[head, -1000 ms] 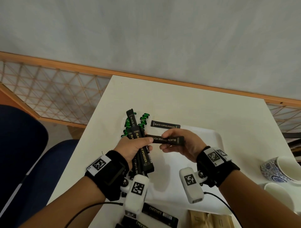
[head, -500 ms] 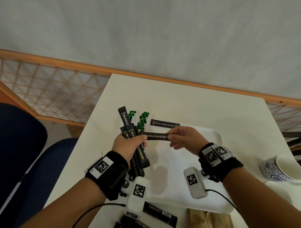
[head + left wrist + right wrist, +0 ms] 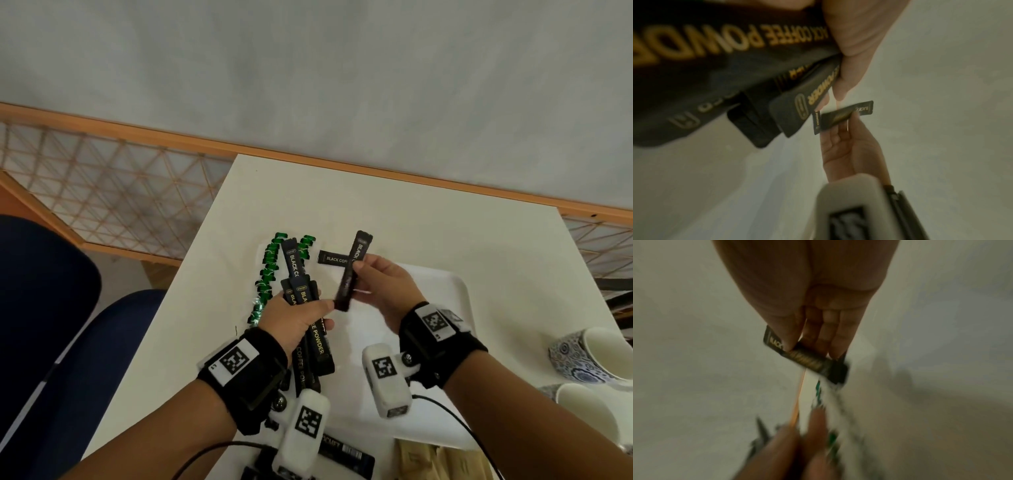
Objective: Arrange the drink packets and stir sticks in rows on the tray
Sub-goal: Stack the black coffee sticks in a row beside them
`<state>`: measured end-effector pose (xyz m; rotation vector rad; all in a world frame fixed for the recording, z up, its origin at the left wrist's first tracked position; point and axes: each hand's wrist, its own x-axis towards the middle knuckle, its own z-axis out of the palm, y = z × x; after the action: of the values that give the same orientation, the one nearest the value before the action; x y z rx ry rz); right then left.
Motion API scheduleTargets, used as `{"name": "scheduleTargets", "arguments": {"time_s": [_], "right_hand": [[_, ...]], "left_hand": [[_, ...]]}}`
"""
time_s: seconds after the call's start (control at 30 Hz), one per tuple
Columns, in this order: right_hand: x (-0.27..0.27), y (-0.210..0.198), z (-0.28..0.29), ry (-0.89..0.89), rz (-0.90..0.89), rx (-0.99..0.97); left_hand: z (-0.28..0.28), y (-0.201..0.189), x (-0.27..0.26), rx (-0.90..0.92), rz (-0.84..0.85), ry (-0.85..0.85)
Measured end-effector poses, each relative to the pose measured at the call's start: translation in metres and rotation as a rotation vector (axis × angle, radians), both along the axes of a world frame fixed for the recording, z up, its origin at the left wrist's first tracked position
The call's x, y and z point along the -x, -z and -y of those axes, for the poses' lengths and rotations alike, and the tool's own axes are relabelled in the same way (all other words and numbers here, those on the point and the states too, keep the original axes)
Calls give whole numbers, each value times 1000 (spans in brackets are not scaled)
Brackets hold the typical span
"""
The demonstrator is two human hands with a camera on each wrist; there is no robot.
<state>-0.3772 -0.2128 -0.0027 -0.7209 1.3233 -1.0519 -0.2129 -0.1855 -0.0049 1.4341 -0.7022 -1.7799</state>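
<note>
My left hand (image 3: 294,318) grips a bundle of several black coffee packets (image 3: 306,301) lettered in gold, seen close up as the bundle (image 3: 715,65) in the left wrist view. My right hand (image 3: 380,287) pinches a single black packet (image 3: 352,270) near its middle and holds it almost upright above the white tray (image 3: 457,286). The packet's lower end is close to my left thumb. The right wrist view shows that packet (image 3: 807,360) between thumb and fingers. Another black packet (image 3: 330,258) lies flat at the tray's far left. Green wrapped stir sticks (image 3: 267,277) lie in strips behind the bundle.
Patterned cups (image 3: 589,356) stand at the table's right edge. Dark chocolate packets (image 3: 346,455) and brown packets (image 3: 438,459) lie near the front edge. A blue chair (image 3: 68,342) is to the left, a wooden lattice railing (image 3: 102,192) beyond it.
My right hand has drawn the single packet away from the bundle and swung it from level to nearly upright. My left hand has stayed about where it was, with the bundle.
</note>
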Motion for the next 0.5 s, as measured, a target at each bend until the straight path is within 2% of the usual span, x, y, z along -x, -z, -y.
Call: {"name": "scheduleTargets", "arguments": {"time_s": [0.03,0.07,0.13,0.17,0.23,0.5], "right_hand": [[6,1,6,3,-179,35],[14,3,13,-30,-431,75],[27,7,26,-210,-889,142],[30,9,30,-308,-1021,152],[30,13,37,-416,-1118,150],[10,20,53,-392,-1058,135]], "left_hand": [[1,0,-2,-21,-18,3],[2,0,-5,-44,-38,5],[6,1,-9,-83,-64,3],[7,1,-11,-93,-68,-1],[11,3,-13,-96,-74,-11],[19,7,-19,-60,-57,39]]}}
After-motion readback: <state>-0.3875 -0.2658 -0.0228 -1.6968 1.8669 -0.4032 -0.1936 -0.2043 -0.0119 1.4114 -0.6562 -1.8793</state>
